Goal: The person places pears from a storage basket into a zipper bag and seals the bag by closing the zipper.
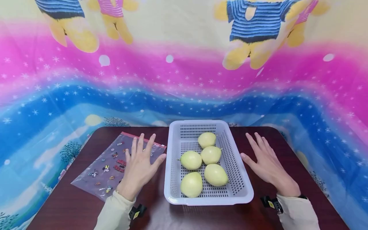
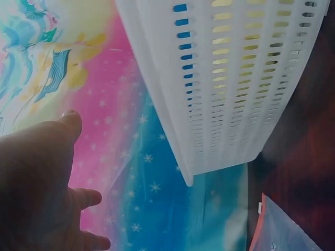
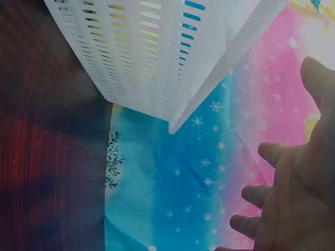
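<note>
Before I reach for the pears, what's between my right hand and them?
Between your right hand and the pears stands the slotted side of the basket, with a narrow, bare strip of table outside it, as the head view shows.

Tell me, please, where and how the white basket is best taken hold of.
Probably grip the basket by its rim on both long sides, left hand coming from the left, right hand from the right: the rim juts outward there.

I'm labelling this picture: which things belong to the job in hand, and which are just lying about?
Likely the job:
left hand, over the printed zip bag
right hand, beside the white perforated basket
five yellow-green pears in the basket

Apparently just surroundings:
dark wood-grain table
teddy-bear backdrop
black wrist straps
</note>
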Demonstrator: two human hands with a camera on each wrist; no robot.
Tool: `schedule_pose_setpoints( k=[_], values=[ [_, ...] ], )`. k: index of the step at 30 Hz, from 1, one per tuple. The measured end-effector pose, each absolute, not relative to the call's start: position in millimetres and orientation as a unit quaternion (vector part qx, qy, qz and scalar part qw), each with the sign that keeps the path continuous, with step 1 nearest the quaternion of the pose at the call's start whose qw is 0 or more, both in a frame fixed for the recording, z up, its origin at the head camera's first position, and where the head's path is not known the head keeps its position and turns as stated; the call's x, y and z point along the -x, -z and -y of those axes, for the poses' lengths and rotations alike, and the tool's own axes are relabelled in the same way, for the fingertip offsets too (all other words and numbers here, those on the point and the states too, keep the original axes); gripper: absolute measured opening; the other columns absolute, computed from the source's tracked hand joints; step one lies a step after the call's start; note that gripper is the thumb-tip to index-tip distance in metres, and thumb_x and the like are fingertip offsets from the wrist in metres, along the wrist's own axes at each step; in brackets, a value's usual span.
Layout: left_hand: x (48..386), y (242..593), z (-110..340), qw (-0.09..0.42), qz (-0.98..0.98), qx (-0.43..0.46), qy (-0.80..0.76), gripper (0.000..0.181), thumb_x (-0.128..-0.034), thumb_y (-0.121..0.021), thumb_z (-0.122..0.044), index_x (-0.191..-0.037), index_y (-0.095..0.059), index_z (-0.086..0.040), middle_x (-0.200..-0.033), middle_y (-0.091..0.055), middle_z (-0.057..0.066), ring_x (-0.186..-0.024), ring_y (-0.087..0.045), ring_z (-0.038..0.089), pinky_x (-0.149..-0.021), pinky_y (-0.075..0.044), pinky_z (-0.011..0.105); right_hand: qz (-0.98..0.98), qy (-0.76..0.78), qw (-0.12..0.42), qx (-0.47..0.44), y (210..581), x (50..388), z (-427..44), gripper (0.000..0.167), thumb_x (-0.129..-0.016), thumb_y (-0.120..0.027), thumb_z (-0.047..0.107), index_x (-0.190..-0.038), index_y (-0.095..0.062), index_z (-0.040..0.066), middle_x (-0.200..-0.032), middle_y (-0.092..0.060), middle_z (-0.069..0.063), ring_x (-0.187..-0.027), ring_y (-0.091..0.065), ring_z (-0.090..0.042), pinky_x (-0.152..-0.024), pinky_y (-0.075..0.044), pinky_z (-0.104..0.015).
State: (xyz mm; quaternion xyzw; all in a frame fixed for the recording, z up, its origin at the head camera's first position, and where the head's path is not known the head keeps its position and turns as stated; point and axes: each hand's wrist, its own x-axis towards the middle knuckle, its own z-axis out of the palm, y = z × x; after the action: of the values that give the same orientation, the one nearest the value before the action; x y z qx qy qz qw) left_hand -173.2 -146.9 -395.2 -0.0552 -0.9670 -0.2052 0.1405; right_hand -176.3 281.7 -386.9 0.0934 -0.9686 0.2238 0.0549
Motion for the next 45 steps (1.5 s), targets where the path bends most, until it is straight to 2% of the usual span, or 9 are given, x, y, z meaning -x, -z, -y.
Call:
schedule_pose_setpoints(
  k=[7,12,25,40,45],
  values=[
    [174.8,402.9,146.8,0.133,0.972,0.055,0.188,0.086,-0.0913,-0.056,-0.068,-0.161,-0.027,-0.026,-0.167,-0.019,0.02,-0.155,-0.012,0.046,-0.116,-0.014,0.078,0.97,-0.216,0.048,-0.099,386.8,177.2,-276.2,0.084,-0.1,-0.052,0.055,-0.164,-0.006,0.025,-0.169,-0.003,-0.023,-0.154,0.001,-0.052,-0.115,-0.007,-0.079],
    [173.8,407.2,148.1,0.135,0.973,0.058,0.178,0.085,-0.0915,-0.057,-0.067,-0.16,-0.03,-0.024,-0.166,-0.022,0.021,-0.153,-0.019,0.048,-0.116,-0.019,0.076,0.971,-0.206,0.052,-0.109,388.6,176.3,-274.8,0.083,-0.1,-0.051,0.057,-0.164,-0.01,0.023,-0.169,-0.009,-0.024,-0.154,-0.003,-0.052,-0.115,-0.01,-0.077],
    [172.8,405.2,158.4,0.182,0.966,0.082,0.161,0.081,-0.0937,-0.056,-0.063,-0.159,-0.03,-0.023,-0.161,-0.033,0.022,-0.148,-0.031,0.045,-0.117,-0.031,0.066,0.97,-0.178,0.073,-0.148,375.5,173.9,-272.8,0.079,-0.097,-0.057,0.055,-0.162,-0.023,0.025,-0.168,-0.018,-0.02,-0.154,-0.01,-0.049,-0.114,-0.015,-0.077],
    [175.4,400.2,166.2,0.19,0.965,0.094,0.153,0.078,-0.0943,-0.056,-0.062,-0.156,-0.036,-0.019,-0.156,-0.041,0.023,-0.146,-0.036,0.044,-0.113,-0.036,0.065,0.972,-0.134,0.07,-0.179,362.4,175.8,-266.2,0.081,-0.094,-0.061,0.059,-0.158,-0.034,0.018,-0.166,-0.026,-0.019,-0.153,-0.018,-0.048,-0.117,-0.02,-0.071],
    [175.6,398.0,170.8,0.185,0.966,0.092,0.153,0.08,-0.0923,-0.062,-0.059,-0.155,-0.038,-0.017,-0.154,-0.043,0.023,-0.143,-0.04,0.043,-0.111,-0.037,0.066,0.973,-0.123,0.058,-0.184,357.2,177.2,-260.0,0.082,-0.093,-0.06,0.061,-0.158,-0.035,0.018,-0.165,-0.027,-0.02,-0.153,-0.02,-0.047,-0.119,-0.02,-0.069]
  ],
)
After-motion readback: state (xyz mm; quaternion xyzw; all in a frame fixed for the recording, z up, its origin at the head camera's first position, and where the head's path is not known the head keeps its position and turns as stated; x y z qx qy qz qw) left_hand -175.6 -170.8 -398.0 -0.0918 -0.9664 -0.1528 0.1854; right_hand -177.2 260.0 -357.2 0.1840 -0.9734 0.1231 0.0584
